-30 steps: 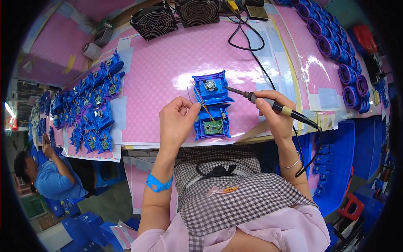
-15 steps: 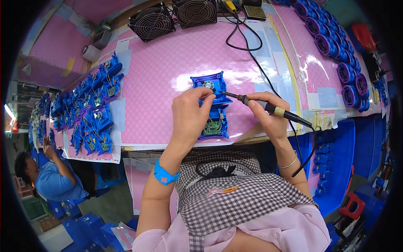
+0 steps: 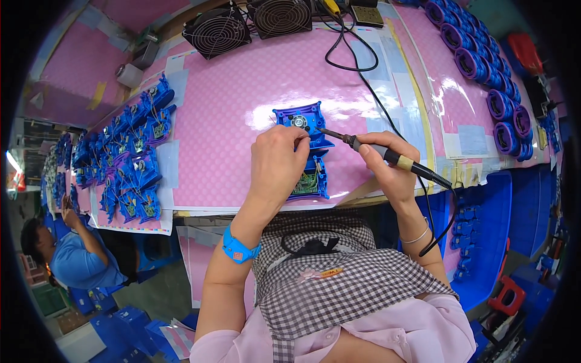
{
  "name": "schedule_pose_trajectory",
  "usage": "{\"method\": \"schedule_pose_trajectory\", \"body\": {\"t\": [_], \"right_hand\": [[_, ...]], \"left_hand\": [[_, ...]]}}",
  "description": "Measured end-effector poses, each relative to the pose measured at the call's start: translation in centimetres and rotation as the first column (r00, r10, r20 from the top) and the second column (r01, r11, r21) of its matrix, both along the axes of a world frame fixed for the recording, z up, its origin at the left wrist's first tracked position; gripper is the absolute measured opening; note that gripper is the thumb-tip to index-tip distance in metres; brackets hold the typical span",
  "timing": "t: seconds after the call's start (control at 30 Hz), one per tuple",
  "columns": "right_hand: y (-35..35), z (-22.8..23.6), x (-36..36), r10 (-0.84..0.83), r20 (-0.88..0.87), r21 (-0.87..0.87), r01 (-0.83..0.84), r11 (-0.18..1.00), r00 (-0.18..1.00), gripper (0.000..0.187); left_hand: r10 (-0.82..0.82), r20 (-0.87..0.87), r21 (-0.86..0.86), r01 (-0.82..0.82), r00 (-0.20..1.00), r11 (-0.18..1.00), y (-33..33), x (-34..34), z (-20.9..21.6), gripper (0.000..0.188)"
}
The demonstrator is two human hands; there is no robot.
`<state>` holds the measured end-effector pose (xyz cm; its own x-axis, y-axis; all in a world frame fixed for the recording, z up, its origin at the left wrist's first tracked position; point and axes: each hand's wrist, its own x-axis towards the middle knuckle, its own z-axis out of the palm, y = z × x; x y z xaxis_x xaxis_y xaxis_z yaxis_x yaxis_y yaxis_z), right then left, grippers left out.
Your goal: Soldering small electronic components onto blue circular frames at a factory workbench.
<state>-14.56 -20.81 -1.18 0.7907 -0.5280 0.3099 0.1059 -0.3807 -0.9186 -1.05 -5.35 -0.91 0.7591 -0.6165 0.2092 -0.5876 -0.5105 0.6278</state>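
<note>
A soldering iron (image 3: pixel 403 161) with a dark handle and pale band is gripped in my right hand (image 3: pixel 390 175). Its tip points left and reaches the right side of an upper blue plastic housing half (image 3: pixel 315 112). A round silver speaker (image 3: pixel 298 123) sits in that half. My left hand (image 3: pixel 273 160) pinches what looks like a thin wire over the same half; the fingertips hide most of it. Nearer me lies a second blue housing half (image 3: pixel 322 175) with a green circuit board (image 3: pixel 307 183), partly covered by my left hand.
Several wired blue housings (image 3: pixel 130 157) lie at left. Two black fans (image 3: pixel 218 33) stand at the back. The black cord (image 3: pixel 381 100) crosses the pink table (image 3: pixel 224 97). Purple-rimmed blue parts (image 3: pixel 499 104) line the far right, above a blue bin (image 3: pixel 490 242). A co-worker (image 3: pixel 82 254) sits at left.
My left fingers have closed in slightly over the upper housing half, hiding more of the wire. The iron's tip has shifted a little left and up. The housing has barely moved.
</note>
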Motion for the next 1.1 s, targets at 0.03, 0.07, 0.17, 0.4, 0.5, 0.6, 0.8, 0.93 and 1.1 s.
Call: {"method": "schedule_pose_trajectory", "body": {"t": [0.03, 0.07, 0.17, 0.4, 0.5, 0.6, 0.8, 0.93, 1.1], "right_hand": [[-0.02, 0.03, -0.03, 0.000, 0.007, -0.010, 0.000, 1.000, 1.000, 0.015], [-0.03, 0.05, -0.05, 0.000, 0.014, -0.019, 0.000, 1.000, 1.000, 0.015], [0.03, 0.01, -0.05, -0.002, 0.000, -0.011, 0.002, 1.000, 1.000, 0.015], [0.14, 0.25, 0.06, 0.007, 0.008, -0.044, -0.007, 0.999, 1.000, 0.015], [0.16, 0.26, -0.01, 0.007, -0.017, -0.046, -0.008, 0.999, 1.000, 0.015], [0.16, 0.54, -0.20, 0.000, -0.022, -0.066, -0.001, 0.998, 1.000, 0.015], [0.25, 0.82, -0.59, 0.004, -0.019, 0.006, -0.004, 1.000, 1.000, 0.015], [0.05, 0.79, -0.73, -0.037, -0.021, 0.070, 0.038, 0.997, 0.999, 0.016], [-0.16, 0.49, -0.90, -0.067, -0.020, 0.063, 0.068, 0.996, 0.998, 0.018]], "left_hand": [[-0.002, -0.017, -0.006, 0.002, 1.000, 1.000, -0.08, -0.02, 0.01, 0.011], [-0.004, -0.034, -0.012, 0.004, 0.999, 1.000, -0.15, -0.04, 0.04, 0.011], [0.001, -0.047, 0.003, -0.001, 0.999, 1.000, -0.27, -0.04, 0.13, 0.011], [0.011, -0.024, 0.039, -0.010, 1.000, 0.999, -0.30, -0.05, 0.18, 0.012], [0.018, -0.022, 0.027, -0.017, 1.000, 0.999, -0.30, -0.10, 0.14, 0.012], [0.017, -0.014, 0.032, -0.017, 1.000, 0.999, -0.36, -0.10, 0.07, 0.012], [0.017, -0.031, -0.017, -0.018, 0.999, 1.000, -0.37, -0.14, -0.02, 0.010], [0.007, -0.022, -0.030, -0.007, 1.000, 1.000, -0.36, -0.11, 0.05, 0.010], [0.017, -0.052, -0.018, -0.017, 0.998, 1.000, -0.39, -0.14, 0.13, 0.010]]}}
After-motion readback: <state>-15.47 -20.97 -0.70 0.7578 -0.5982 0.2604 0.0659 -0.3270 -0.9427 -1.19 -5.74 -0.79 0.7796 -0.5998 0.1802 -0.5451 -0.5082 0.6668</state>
